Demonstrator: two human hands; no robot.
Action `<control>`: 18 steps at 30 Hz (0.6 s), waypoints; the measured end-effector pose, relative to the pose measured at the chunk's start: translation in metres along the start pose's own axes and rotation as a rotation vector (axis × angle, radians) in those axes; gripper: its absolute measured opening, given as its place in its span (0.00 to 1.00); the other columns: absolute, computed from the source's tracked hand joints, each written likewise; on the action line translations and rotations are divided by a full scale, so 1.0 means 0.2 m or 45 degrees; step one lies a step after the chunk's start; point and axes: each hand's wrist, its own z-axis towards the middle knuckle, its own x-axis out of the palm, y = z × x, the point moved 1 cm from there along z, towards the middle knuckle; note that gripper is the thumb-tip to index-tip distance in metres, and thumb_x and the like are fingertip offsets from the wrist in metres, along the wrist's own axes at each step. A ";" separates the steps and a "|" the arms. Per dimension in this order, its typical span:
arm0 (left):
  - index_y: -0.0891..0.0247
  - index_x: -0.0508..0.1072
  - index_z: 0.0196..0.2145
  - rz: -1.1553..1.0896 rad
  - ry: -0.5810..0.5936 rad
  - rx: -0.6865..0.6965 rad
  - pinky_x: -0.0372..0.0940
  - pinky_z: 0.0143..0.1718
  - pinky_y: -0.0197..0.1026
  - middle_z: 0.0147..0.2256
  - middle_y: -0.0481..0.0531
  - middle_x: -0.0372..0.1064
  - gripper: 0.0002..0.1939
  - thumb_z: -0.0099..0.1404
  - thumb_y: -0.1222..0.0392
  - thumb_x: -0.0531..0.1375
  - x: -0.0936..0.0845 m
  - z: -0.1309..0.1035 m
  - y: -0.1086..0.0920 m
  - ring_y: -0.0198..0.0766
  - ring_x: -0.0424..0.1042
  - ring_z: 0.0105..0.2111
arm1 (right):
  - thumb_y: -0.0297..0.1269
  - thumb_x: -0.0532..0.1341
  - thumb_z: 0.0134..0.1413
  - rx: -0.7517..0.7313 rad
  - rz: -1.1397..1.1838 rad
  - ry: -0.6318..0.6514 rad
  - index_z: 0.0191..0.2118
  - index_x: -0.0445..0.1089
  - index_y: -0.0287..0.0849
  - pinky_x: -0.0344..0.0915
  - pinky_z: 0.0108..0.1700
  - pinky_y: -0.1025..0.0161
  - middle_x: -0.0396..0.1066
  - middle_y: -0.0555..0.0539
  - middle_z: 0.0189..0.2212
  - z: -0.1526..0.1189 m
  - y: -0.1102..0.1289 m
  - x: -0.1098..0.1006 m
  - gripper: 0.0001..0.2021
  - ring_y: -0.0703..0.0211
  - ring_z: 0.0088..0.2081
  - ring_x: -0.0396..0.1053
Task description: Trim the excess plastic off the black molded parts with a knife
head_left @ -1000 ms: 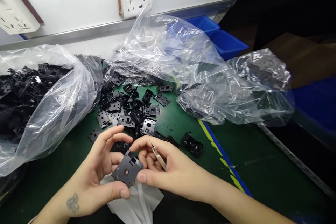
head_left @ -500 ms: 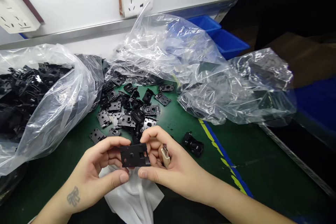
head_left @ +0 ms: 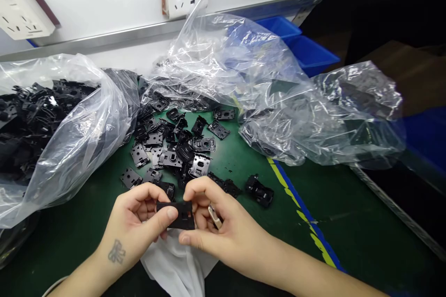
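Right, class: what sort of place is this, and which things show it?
Probably a small-parts workshop or factory bench: similar black parts lie scattered on a green worktop, a clear plastic bag holds many more, and blue bins stand behind.

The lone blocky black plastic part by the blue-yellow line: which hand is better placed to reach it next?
Probably the right hand: it is nearer to the part, although holding a small beige object. The left hand pinches a rectangular black plate.

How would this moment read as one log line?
left hand: pinching flat black part | right hand: at its other end, holding pale tool | nearby: loose black parts on green tabletop, clear plastic bag
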 end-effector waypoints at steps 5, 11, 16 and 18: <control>0.63 0.62 0.21 0.414 -0.010 0.372 0.51 0.22 0.33 0.19 0.43 0.55 0.16 0.64 0.57 0.59 0.02 0.02 0.04 0.29 0.55 0.21 | 0.31 0.68 0.46 0.022 -0.096 0.070 0.37 0.58 0.47 0.51 0.23 0.70 0.57 0.58 0.24 0.00 -0.01 0.00 0.17 0.68 0.23 0.53; 0.63 0.66 0.29 0.505 0.229 0.443 0.56 0.28 0.35 0.27 0.46 0.61 0.10 0.68 0.60 0.53 0.00 0.02 0.01 0.33 0.62 0.27 | 0.31 0.68 0.46 0.027 -0.059 -0.036 0.37 0.61 0.46 0.51 0.23 0.69 0.56 0.58 0.23 0.00 0.01 -0.01 0.15 0.68 0.22 0.52; 0.64 0.70 0.44 0.687 0.400 0.565 0.62 0.32 0.35 0.35 0.50 0.66 0.14 0.59 0.70 0.59 -0.07 -0.03 -0.09 0.35 0.66 0.31 | 0.41 0.70 0.45 0.095 -0.012 -0.169 0.40 0.64 0.48 0.57 0.25 0.65 0.60 0.54 0.25 0.01 -0.07 -0.02 0.17 0.63 0.23 0.57; 0.63 0.71 0.45 0.773 0.335 0.675 0.63 0.31 0.35 0.35 0.50 0.67 0.16 0.58 0.72 0.58 -0.15 -0.09 -0.14 0.35 0.66 0.32 | 0.45 0.69 0.46 0.119 0.061 -0.153 0.45 0.62 0.50 0.59 0.24 0.63 0.62 0.51 0.26 0.02 -0.14 -0.04 0.22 0.61 0.23 0.59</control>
